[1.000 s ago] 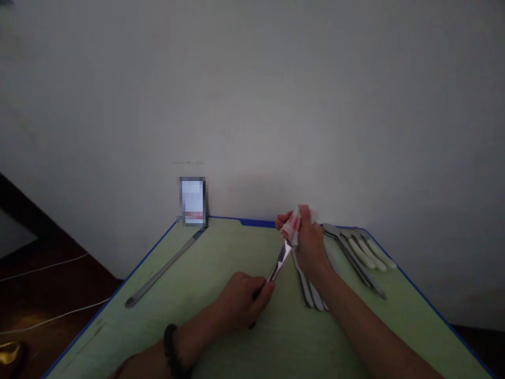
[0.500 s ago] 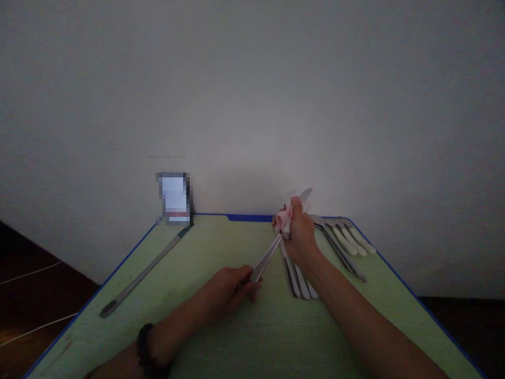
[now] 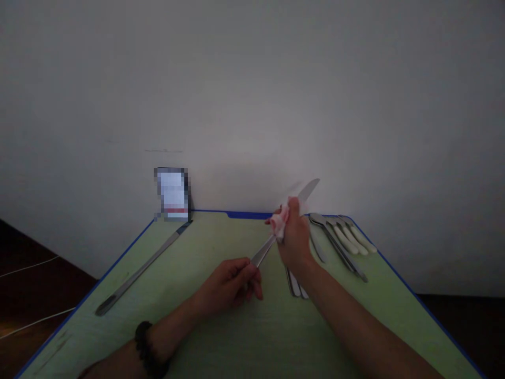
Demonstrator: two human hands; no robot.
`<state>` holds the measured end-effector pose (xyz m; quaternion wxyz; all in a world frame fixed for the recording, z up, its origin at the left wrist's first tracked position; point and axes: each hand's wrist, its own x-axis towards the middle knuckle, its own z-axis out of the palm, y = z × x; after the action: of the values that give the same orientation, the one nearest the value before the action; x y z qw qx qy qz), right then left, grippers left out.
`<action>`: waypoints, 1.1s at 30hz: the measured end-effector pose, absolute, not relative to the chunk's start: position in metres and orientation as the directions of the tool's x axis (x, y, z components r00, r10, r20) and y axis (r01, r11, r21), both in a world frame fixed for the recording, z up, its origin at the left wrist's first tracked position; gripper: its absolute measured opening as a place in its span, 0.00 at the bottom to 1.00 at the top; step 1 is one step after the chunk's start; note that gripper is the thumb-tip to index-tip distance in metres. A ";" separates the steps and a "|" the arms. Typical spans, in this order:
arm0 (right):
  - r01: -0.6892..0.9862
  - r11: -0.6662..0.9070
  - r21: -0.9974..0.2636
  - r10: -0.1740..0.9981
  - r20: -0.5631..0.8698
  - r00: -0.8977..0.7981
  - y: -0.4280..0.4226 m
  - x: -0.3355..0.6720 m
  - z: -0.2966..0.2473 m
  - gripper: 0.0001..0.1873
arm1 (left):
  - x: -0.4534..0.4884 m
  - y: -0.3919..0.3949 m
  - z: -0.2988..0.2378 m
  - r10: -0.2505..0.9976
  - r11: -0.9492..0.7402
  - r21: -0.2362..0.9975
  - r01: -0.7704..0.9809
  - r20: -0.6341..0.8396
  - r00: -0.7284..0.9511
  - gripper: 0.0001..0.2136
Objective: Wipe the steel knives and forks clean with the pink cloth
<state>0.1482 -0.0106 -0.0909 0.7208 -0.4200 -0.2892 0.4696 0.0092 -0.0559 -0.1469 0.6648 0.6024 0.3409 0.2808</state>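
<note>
My left hand [image 3: 234, 279] pinches the handle end of a metal table knife [image 3: 263, 251], which slants up and to the right. Around the knife's middle my right hand [image 3: 295, 234] is closed with a crumpled pink-and-white cloth [image 3: 280, 221], though it may be tissue. The blade tip sticks out beyond the fingers against the wall. Beneath my right wrist lie several metal pieces of cutlery [image 3: 292, 284], partly hidden by the forearm.
On the right of the green table [image 3: 221, 337] lie metal spoons [image 3: 341, 250] and white-handled cutlery [image 3: 359, 242]. A long metal utensil [image 3: 144, 271] rests on the left. Behind it a phone [image 3: 172, 192] leans on the wall [image 3: 252, 95].
My right hand with the cloth has slid down along the knife toward the handle, so more blade shows. My left hand's fingers have closed further over the handle end.
</note>
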 end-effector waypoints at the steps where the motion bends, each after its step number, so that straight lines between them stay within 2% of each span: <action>1: -0.396 0.160 -0.904 0.929 0.003 0.369 -0.016 0.140 -0.097 0.26 | 0.010 -0.055 -0.148 0.796 0.114 0.993 0.027 -0.107 0.596 0.23; 5: -0.307 -0.006 -0.952 0.959 -0.093 0.269 -0.034 0.115 -0.119 0.29 | 0.009 -0.054 -0.150 0.817 0.104 0.995 -0.005 -0.082 0.571 0.24; 10: -0.399 -0.061 -0.915 0.960 -0.162 0.226 -0.040 0.110 -0.119 0.26 | 0.010 -0.054 -0.151 0.833 0.200 0.979 -0.048 -0.144 0.534 0.24; 14: -0.475 0.003 -0.880 0.971 -0.111 0.212 -0.030 0.117 -0.112 0.25 | 0.010 -0.056 -0.145 0.848 0.150 0.989 -0.013 -0.122 0.516 0.23; 19: -0.547 0.175 -0.819 0.966 0.033 0.258 -0.007 0.149 -0.100 0.21 | 0.004 -0.059 -0.137 0.782 -0.018 0.988 0.153 -0.082 0.617 0.23; 21: -0.573 0.194 -0.796 0.961 0.038 0.272 0.000 0.163 -0.092 0.21 | 0.000 -0.059 -0.137 0.745 -0.051 0.980 0.190 -0.089 0.661 0.23; 23: -0.585 0.162 -0.795 0.957 -0.016 0.288 0.004 0.174 -0.083 0.21 | -0.004 -0.057 -0.137 0.703 -0.069 0.976 0.205 -0.099 0.704 0.23; 28: -0.620 0.107 -0.777 0.933 -0.137 0.333 0.007 0.187 -0.066 0.21 | -0.011 -0.053 -0.134 0.600 -0.090 0.987 0.135 -0.055 0.798 0.22; 31: -0.589 0.153 -0.794 0.921 -0.102 0.376 0.006 0.183 -0.069 0.22 | -0.005 -0.052 -0.133 0.597 -0.022 0.996 0.081 -0.052 0.801 0.20; 33: -0.518 0.179 -0.836 0.922 -0.042 0.386 0.004 0.177 -0.075 0.23 | 0.003 -0.052 -0.135 0.639 0.072 0.997 0.034 -0.072 0.766 0.21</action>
<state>0.1769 0.0040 -0.0749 0.7265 -0.4065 -0.2482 0.4954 0.0030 -0.0524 -0.1347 0.6841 0.6441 0.2612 0.2212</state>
